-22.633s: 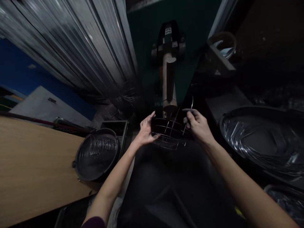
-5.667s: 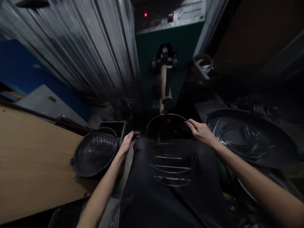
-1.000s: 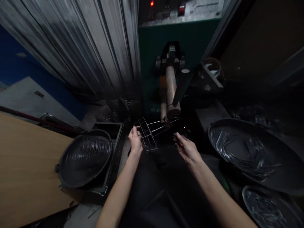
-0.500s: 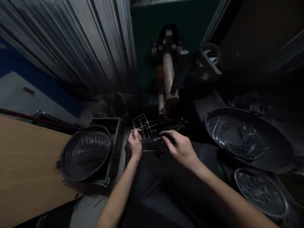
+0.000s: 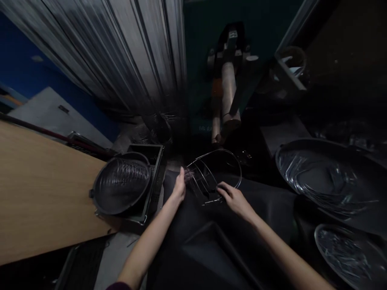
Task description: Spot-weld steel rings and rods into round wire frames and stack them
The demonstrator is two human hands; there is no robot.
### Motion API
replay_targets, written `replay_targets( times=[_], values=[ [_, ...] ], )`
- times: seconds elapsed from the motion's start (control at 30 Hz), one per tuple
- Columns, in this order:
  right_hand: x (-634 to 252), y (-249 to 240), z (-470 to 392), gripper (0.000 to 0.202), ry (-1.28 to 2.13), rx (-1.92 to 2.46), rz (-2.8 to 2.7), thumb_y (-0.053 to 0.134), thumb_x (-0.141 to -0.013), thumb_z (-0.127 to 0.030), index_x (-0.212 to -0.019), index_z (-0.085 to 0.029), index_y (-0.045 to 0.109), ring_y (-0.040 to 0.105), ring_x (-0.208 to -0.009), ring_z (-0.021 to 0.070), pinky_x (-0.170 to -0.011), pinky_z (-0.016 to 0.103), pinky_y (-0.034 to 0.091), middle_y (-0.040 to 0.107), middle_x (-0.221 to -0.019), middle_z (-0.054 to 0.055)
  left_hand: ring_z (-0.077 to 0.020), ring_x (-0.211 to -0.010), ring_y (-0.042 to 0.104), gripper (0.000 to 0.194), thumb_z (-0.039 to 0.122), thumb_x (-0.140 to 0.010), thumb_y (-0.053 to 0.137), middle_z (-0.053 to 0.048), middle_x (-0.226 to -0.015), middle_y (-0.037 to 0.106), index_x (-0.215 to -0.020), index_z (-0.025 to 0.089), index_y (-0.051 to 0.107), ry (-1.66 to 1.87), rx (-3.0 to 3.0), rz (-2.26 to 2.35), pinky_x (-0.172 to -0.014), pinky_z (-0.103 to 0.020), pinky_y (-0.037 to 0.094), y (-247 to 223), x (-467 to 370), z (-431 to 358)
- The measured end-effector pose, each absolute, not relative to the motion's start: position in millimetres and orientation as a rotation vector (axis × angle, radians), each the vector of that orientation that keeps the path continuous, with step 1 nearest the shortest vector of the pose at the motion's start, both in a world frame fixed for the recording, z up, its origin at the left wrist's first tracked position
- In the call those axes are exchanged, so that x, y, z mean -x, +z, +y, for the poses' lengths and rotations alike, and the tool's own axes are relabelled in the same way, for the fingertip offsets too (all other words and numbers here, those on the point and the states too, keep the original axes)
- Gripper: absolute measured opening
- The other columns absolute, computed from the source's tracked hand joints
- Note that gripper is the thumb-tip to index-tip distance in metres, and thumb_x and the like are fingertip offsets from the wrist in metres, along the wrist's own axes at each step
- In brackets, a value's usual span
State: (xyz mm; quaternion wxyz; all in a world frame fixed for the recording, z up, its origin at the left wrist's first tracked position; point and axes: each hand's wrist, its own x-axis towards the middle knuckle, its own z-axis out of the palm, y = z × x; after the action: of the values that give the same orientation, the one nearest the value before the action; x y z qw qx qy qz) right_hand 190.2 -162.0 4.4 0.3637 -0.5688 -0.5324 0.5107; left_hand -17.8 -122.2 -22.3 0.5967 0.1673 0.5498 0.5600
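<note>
A thin metal wire frame (image 5: 208, 170), with a large round loop and several shorter curved wires, is held up above my dark-covered lap. My right hand (image 5: 236, 198) is closed in a pinch on its lower right part. On the other side, my left hand (image 5: 180, 186) has its thumb up and its fingers stretched out behind the wires at the frame's left edge. Whether those fingers touch the wire I cannot tell. Beyond the frame, a machine with a thick metal cylinder (image 5: 229, 86) points down towards it.
At left, a round black basin (image 5: 102, 201) with stacked wire rings sits on a dark crate (image 5: 155, 183). A large basin (image 5: 279, 155) of bent wires stands at right, above a smaller bowl (image 5: 321, 245) of short metal pieces. A wooden board (image 5: 45, 189) lies far left.
The wire frame has turned, so its round loop now shows. My left hand has gone from a pinch to stretched fingers, and my right hand has come lower. The view has shifted left.
</note>
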Motion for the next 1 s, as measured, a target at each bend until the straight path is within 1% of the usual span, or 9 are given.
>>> replay_targets(
  times=[0.13, 0.23, 0.33, 0.4, 0.47, 0.53, 0.6, 0.83, 1.0],
  values=[
    [-185, -13, -194, 0.012, 1.219, 1.476, -1.320, 0.066, -0.068, -0.036, -0.076, -0.028, 0.071, 0.062, -0.078, 0.0227, -0.082, 0.034, 0.045, 0.069, -0.080, 0.001, -0.0114, -0.052, 0.057, 0.036, 0.045, -0.086, 0.053, -0.004, -0.059, 0.061, -0.081, 0.010, 0.060, 1.218, -0.159, 1.203, -0.056, -0.022, 0.044, -15, 5, -108],
    [-201, -12, -211, 0.018, 1.201, 1.476, -1.323, 0.064, -0.069, -0.038, -0.083, -0.030, 0.072, 0.063, -0.081, 0.0245, -0.083, 0.037, 0.045, 0.070, -0.085, 0.001, -0.0051, -0.041, 0.043, 0.028, 0.039, -0.083, 0.059, 0.005, -0.047, 0.046, -0.077, 0.012, 0.056, 1.333, -0.114, 1.189, -0.048, -0.017, 0.038, -8, -6, -107],
    [-261, -8, -230, 0.026, 0.881, 1.726, -1.200, 0.062, -0.067, -0.044, -0.088, -0.031, 0.070, 0.062, -0.089, 0.0276, -0.088, 0.041, 0.042, 0.069, -0.094, 0.004, -0.0017, -0.038, 0.032, 0.033, 0.042, -0.077, 0.065, 0.009, -0.045, 0.036, -0.069, 0.014, 0.050, 1.444, -0.197, 1.207, -0.043, -0.013, 0.029, -3, -14, -110],
    [-320, -12, -245, 0.025, 0.530, 2.056, -1.036, 0.055, -0.067, -0.048, -0.080, -0.030, 0.066, 0.061, -0.092, 0.0311, -0.084, 0.045, 0.040, 0.068, -0.092, 0.011, -0.0011, -0.038, 0.029, 0.038, 0.048, -0.074, 0.066, 0.010, -0.046, 0.035, -0.067, 0.015, 0.048, 1.502, -0.296, 1.245, -0.040, -0.013, 0.023, 1, -18, -113],
    [-379, -22, -260, 0.020, 0.379, 2.407, -0.855, 0.052, -0.067, -0.048, -0.059, -0.030, 0.053, 0.060, -0.092, 0.0346, -0.074, 0.047, 0.038, 0.064, -0.080, 0.022, -0.0013, -0.037, 0.026, 0.042, 0.053, -0.072, 0.064, 0.010, -0.046, 0.033, -0.067, 0.015, 0.046, 1.553, -0.384, 1.273, -0.038, -0.013, 0.017, 6, -21, -115],
    [-422, -38, -273, 0.029, 0.455, 2.639, -0.705, 0.055, -0.064, -0.045, -0.047, -0.032, 0.035, 0.061, -0.089, 0.0369, -0.065, 0.047, 0.035, 0.058, -0.069, 0.027, -0.0015, -0.037, 0.024, 0.044, 0.056, -0.071, 0.064, 0.010, -0.045, 0.031, -0.067, 0.016, 0.045, 1.591, -0.441, 1.293, -0.037, -0.014, 0.014, 12, -23, -116],
    [-442, -53, -283, 0.038, 0.662, 2.722, -0.615, 0.060, -0.061, -0.041, -0.043, -0.033, 0.027, 0.062, -0.087, 0.0373, -0.062, 0.046, 0.032, 0.054, -0.062, 0.026, -0.0017, -0.036, 0.023, 0.044, 0.057, -0.073, 0.062, 0.010, -0.045, 0.030, -0.067, 0.016, 0.046, 1.609, -0.492, 1.316, -0.038, -0.015, 0.014, 17, -25, -117],
    [-441, -74, -293, 0.035, 0.677, 2.699, -0.444, 0.061, -0.051, -0.038, -0.041, -0.034, 0.027, 0.053, -0.110, 0.0398, -0.064, 0.047, 0.031, 0.054, -0.067, 0.025, -0.0031, -0.036, 0.023, 0.039, 0.055, -0.079, 0.055, 0.010, -0.043, 0.029, -0.077, 0.016, 0.053, 1.664, -0.633, 1.330, -0.038, -0.017, 0.015, 20, -23, -112],
    [-451, -75, -302, 0.033, 0.489, 2.742, -0.236, 0.059, -0.051, -0.056, -0.045, -0.032, 0.037, 0.042, -0.120, 0.0448, -0.061, 0.050, 0.025, 0.055, -0.092, 0.038, -0.0028, -0.036, 0.021, 0.037, 0.053, -0.080, 0.055, 0.010, -0.044, 0.027, -0.081, 0.016, 0.054, 1.685, -0.625, 1.292, -0.038, -0.017, 0.015, 18, -17, -105]
  ],
)
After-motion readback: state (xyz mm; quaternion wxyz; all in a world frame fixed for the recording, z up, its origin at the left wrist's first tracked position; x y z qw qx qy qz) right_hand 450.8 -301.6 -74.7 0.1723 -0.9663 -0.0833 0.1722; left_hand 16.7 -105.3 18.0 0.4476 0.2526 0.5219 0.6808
